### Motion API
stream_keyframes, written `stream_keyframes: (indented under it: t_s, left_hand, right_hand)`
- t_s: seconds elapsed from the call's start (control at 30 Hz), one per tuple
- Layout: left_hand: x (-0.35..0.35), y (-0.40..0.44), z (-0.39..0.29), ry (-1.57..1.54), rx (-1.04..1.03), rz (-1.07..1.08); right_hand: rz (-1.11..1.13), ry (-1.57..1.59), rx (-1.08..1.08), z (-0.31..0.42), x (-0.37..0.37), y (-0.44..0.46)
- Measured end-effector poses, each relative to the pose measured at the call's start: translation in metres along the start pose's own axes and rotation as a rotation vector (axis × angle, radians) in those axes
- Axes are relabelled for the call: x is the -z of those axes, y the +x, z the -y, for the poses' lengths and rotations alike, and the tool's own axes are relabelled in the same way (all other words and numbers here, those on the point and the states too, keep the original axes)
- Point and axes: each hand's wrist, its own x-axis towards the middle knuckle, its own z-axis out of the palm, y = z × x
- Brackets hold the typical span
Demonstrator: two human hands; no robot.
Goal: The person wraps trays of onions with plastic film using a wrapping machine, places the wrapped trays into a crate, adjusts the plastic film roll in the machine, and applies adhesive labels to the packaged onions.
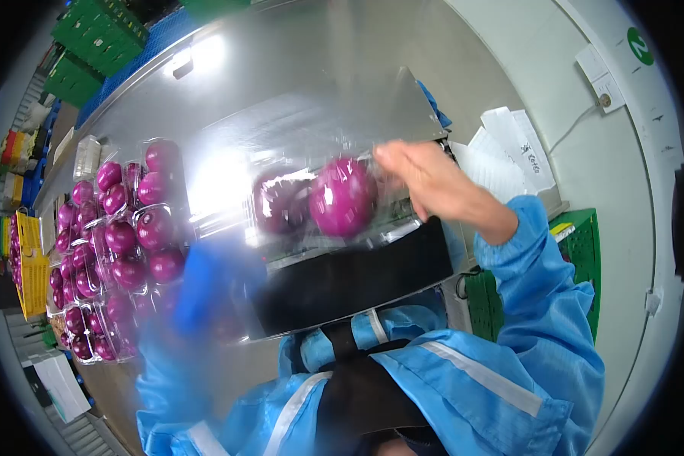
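Observation:
A clear plastic pack with large red onions [343, 197] is in front of me, above the wrapping station, its film shiny and slightly blurred. My right hand [429, 178], bare, is at the pack's right end with fingers stretched out and thumb apart; whether it touches the film I cannot tell. My left hand [213, 285], in a blue glove, is smeared by motion to the lower left of the pack, so its fingers do not show. Further left, several clear packs of red onions [120, 237] stand close together, some stacked.
A black curved front edge [349, 292] lies between my body and the pack. Behind it spreads a shiny metal table [281, 53]. Green crates [102, 34] stand at upper left, a yellow crate [30, 266] at far left, white papers [509, 152] at right by the wall.

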Motion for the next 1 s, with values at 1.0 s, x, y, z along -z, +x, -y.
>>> stream_keyframes:
  t_s: [1.0]
  left_hand:
    - [-0.003,-0.042,0.135,-0.282,0.074,-0.523]
  right_hand:
    - [-0.401,-0.050,-0.265,-0.138,-0.048,-0.081]
